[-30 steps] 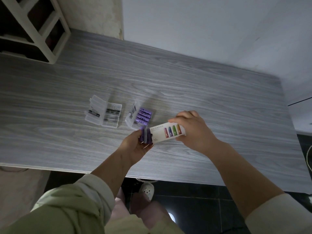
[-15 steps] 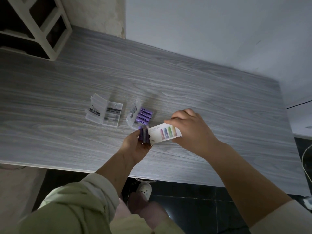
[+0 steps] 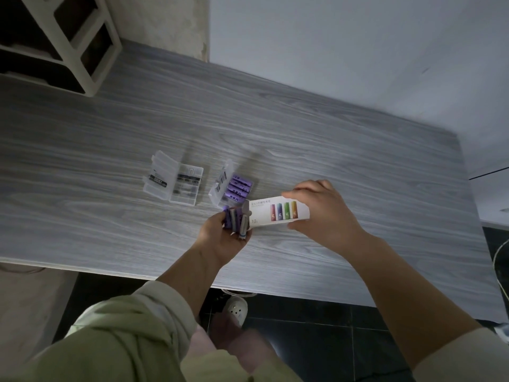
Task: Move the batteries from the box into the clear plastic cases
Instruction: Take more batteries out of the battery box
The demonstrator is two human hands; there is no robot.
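Note:
My right hand (image 3: 322,208) grips a white battery box (image 3: 278,212) printed with coloured batteries, its open end pointing left. At that open end my left hand (image 3: 220,238) cups several purple batteries (image 3: 234,220) in its curled fingers. Just beyond them an open clear plastic case (image 3: 217,191) lies on the table with purple batteries (image 3: 238,188) lined up in its tray. A second open clear case (image 3: 173,183) lies to the left; dark labels show through it and I cannot tell what is inside.
The grey wood-grain table (image 3: 358,166) runs wide to the right and far side. A white shelf unit (image 3: 82,48) stands at the back left corner. A wall closes the far side. Below the near table edge are dark floor tiles and a slipper (image 3: 235,311).
More batteries have slid out of the box into my left palm, and both hands have shifted slightly. The two cases have not moved.

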